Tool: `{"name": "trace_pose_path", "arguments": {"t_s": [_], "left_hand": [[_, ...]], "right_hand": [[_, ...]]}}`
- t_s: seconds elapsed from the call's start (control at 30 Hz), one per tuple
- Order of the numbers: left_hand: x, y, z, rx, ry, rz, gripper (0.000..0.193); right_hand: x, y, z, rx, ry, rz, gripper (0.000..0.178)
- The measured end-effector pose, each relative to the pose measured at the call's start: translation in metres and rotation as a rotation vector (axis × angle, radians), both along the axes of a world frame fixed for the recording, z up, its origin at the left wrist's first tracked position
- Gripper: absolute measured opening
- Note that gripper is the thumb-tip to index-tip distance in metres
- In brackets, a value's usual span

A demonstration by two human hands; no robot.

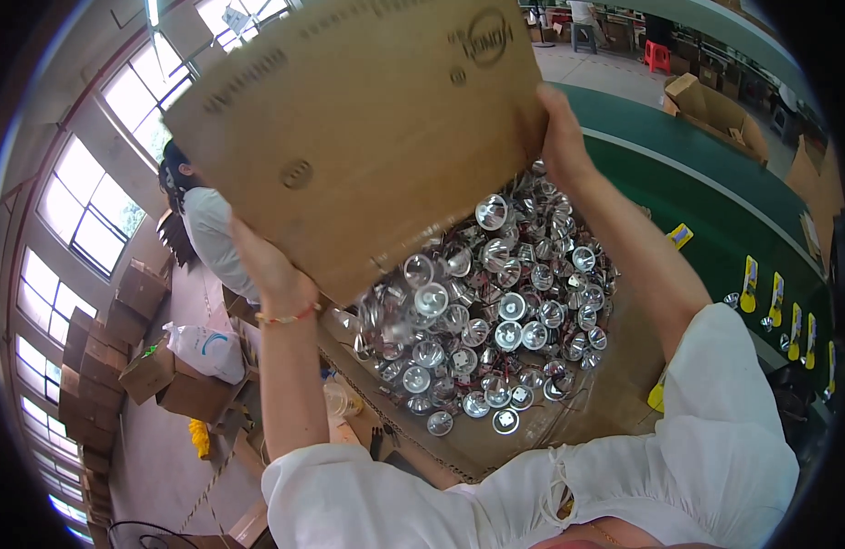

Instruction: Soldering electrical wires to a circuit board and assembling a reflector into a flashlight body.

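A brown cardboard box (367,146) is tilted in the air before me, its printed side facing me. My left hand (274,274) grips its lower left edge, and a thin red band circles that wrist. On the opposite side my right hand (565,137) is closed on the box's right edge. Beneath the box lies a heap of small shiny reflector lamp cups (509,306) with thin wires. Some of them near the box's lower edge are blurred by motion. The heap rests on a cardboard sheet (578,416); the box's inside is hidden from me.
To the right runs a green conveyor belt (706,206) carrying several yellow-carded items (777,297). Another person (212,233) in white stands at the left. Stacked cartons (97,352) and a white bag (207,352) are beyond. An open carton (715,114) stands at the far right.
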State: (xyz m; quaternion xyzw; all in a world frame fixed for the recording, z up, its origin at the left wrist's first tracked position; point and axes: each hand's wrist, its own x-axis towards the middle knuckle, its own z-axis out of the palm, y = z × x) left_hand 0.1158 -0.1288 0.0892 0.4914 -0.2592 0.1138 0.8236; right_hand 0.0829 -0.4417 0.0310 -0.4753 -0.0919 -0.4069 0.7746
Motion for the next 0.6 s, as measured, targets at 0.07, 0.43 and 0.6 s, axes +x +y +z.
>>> {"name": "trace_pose_path", "arguments": {"t_s": [0.07,0.43,0.6], "left_hand": [[-0.009,0.011,0.032,-0.038,-0.104,0.040,0.033],[-0.051,0.020,0.080,-0.091,-0.104,0.044,0.035],[-0.026,0.029,0.039,-0.090,-0.026,-0.133,0.046]], "right_hand": [[-0.002,0.002,0.031,-0.142,-0.035,-0.038,0.053],[-0.097,0.037,0.113,-0.246,-0.040,-0.115,0.051],[-0.100,0.029,0.101,-0.368,0.036,-0.139,0.050]]}}
